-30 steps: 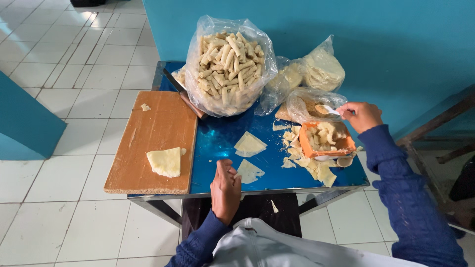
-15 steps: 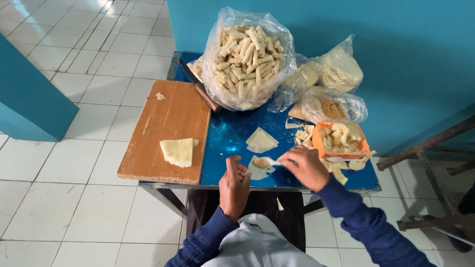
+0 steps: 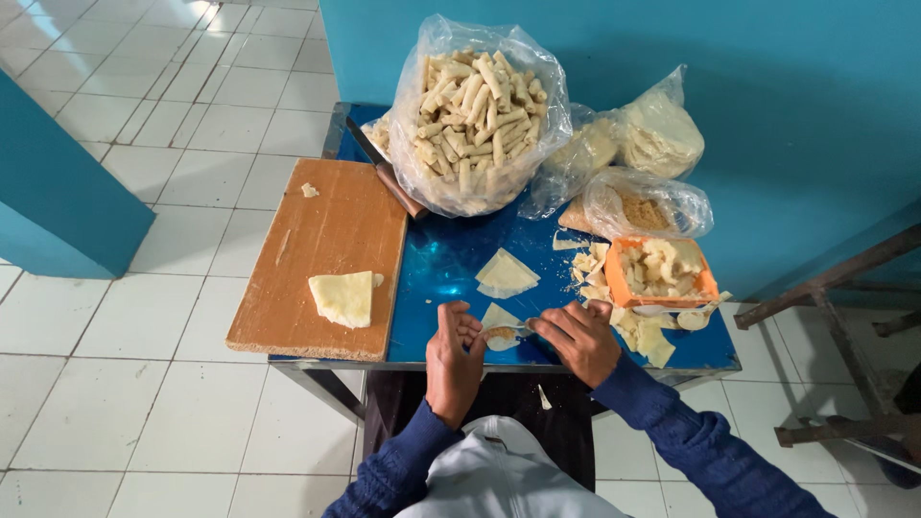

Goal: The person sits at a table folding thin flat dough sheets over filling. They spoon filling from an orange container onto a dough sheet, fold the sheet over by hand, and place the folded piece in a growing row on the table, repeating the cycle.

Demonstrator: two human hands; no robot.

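Observation:
My left hand (image 3: 453,357) rests at the near edge of the blue table (image 3: 441,259), its fingers touching a pale triangular wrapper (image 3: 499,324) with a dab of filling on it. My right hand (image 3: 580,338) is closed on a spoon (image 3: 523,326) whose tip lies over that wrapper. A second triangular wrapper (image 3: 505,273) lies just beyond. An orange tub of filling (image 3: 662,270) stands to the right, with wrapper scraps (image 3: 645,336) around it. A large clear bag of finished rolls (image 3: 480,110) stands at the back.
A wooden cutting board (image 3: 321,254) on the left carries a folded stack of wrappers (image 3: 343,297). A knife (image 3: 384,173) lies beside the big bag. Smaller plastic bags (image 3: 645,163) stand back right. A teal wall (image 3: 672,58) is behind, metal legs (image 3: 844,288) to the right.
My right hand left the orange tub and came back to the near wrapper with the spoon. My left hand stayed at the table's edge beside that wrapper.

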